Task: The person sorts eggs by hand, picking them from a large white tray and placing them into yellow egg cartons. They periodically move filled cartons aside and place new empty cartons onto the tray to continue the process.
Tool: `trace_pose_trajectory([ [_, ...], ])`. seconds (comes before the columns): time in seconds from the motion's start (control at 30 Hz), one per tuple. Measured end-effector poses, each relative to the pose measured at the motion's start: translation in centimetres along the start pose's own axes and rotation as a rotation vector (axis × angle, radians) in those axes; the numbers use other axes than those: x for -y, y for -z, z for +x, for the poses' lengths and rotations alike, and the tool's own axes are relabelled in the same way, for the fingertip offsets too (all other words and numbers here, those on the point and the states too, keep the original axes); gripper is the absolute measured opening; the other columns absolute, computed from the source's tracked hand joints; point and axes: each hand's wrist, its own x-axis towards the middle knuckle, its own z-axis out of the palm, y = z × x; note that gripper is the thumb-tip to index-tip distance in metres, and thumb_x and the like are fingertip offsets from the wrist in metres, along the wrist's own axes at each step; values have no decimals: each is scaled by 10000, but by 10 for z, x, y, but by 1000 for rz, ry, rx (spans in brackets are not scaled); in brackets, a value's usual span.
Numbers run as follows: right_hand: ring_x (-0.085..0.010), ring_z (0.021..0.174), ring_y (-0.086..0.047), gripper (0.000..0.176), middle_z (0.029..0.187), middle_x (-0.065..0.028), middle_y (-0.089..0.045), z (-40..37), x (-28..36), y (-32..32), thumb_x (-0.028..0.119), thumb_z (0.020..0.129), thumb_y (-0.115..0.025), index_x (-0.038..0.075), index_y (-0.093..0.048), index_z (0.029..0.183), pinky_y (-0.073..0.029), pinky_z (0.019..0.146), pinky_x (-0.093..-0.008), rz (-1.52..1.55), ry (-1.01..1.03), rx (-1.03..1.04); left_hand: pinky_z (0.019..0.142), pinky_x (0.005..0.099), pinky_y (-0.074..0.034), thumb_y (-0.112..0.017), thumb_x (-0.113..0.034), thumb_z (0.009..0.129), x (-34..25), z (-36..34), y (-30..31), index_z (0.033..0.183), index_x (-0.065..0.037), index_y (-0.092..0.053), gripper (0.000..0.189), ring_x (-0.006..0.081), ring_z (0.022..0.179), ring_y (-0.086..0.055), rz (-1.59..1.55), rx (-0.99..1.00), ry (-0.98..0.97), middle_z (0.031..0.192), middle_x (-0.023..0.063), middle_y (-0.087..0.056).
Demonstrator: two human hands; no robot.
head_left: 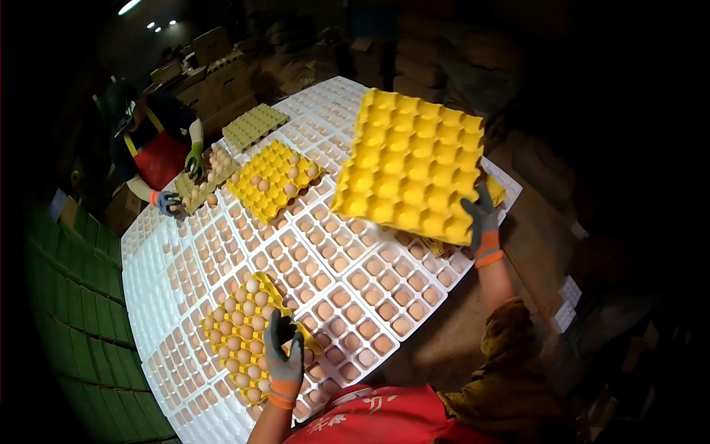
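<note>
My right hand [484, 220], in a grey glove with an orange cuff, grips a yellow egg tray [414, 166] by its right edge. That tray is raised and tilted over the table, and its cups hold no eggs. Beside the right edge of a second yellow egg tray [214, 314], filled with brown eggs [234, 343], is my left hand [285, 351], also gloved. Its thumb and fingers are apart and curved, with no object visible between them. Under both hands lie white compartment trays [347, 270] with eggs in their pockets.
Across the table a person in a red apron [159, 159] handles eggs at a greyish tray [194, 194]. Another yellow tray [274, 177] holds several eggs. A greenish tray [255, 126] sits farther back. Green stacked crates [81, 311] stand at the left.
</note>
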Motion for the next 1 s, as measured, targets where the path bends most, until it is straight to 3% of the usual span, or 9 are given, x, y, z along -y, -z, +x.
trace_pose_trajectory([
  [0.23,-289,1213,-588,675,1420,-144,-538,69,-65,69,-116,828,-640,-10,-437,1463,-538,963,-361,-444,277,-412,1021,322,-461,-567,30,951,32,-43,46,1522,-14,-375,604,200,1181,-555,33,-160,237,1336,128,-546],
  [0.33,-314,1306,-520,843,1475,-229,-460,37,-141,95,147,858,-745,44,-281,1553,-439,1077,-384,-660,172,-446,1021,319,-461,-569,20,956,27,-48,36,1524,-16,-372,602,200,1178,-560,5,-162,243,1337,125,-548],
  [0.53,-437,1389,-404,894,1518,-295,-385,23,-69,29,299,792,-842,54,-386,1521,-396,1119,-519,-1457,-108,-779,1026,334,-480,-583,5,959,38,-59,56,1511,8,-386,586,208,1183,-586,95,-272,140,1377,135,-552],
  [0.6,-441,1424,-351,747,1551,-268,-371,27,-83,60,415,877,-733,145,-445,1511,-350,1140,-533,-1447,706,-427,1019,327,-484,-578,22,957,38,-65,82,1481,13,-433,544,203,1188,-589,137,-404,179,1360,129,-576],
  [0.73,-445,1389,-395,504,1504,-202,-476,45,-104,98,423,1021,-512,159,-531,1450,-311,1152,-554,-2053,451,213,1010,312,-486,-604,19,968,48,-89,146,1410,11,-514,451,178,1171,-599,102,-682,206,1315,120,-613],
  [0.83,-373,1366,-452,474,1499,-191,-487,-19,-77,-4,326,1011,-579,108,-539,1430,-356,1132,-484,-1816,746,72,1003,308,-494,-577,-7,991,62,-117,182,1369,11,-536,381,176,1152,-609,306,-720,198,1327,114,-617],
  [0.9,-281,1316,-502,469,1446,-161,-542,-98,-94,-83,188,971,-650,49,-546,1406,-394,1095,-402,-896,466,371,960,323,-509,-618,-14,961,51,-129,188,1321,-2,-582,363,193,1122,-621,385,-610,240,1278,115,-624],
  [0.97,-221,1163,-581,412,1298,-120,-636,-190,-110,-138,95,931,-674,24,-600,1330,-455,1013,-368,-885,20,686,921,348,-521,-679,-23,897,44,-133,194,1279,-40,-633,385,249,1103,-625,570,-412,284,1213,122,-627],
  [1.0,-217,1018,-648,353,1206,-118,-680,-230,-117,-166,84,923,-671,28,-647,1271,-528,861,-334,-910,180,964,950,390,-516,-711,-59,849,48,-137,197,1279,-58,-639,436,308,1110,-618,672,-288,237,1212,142,-625],
])
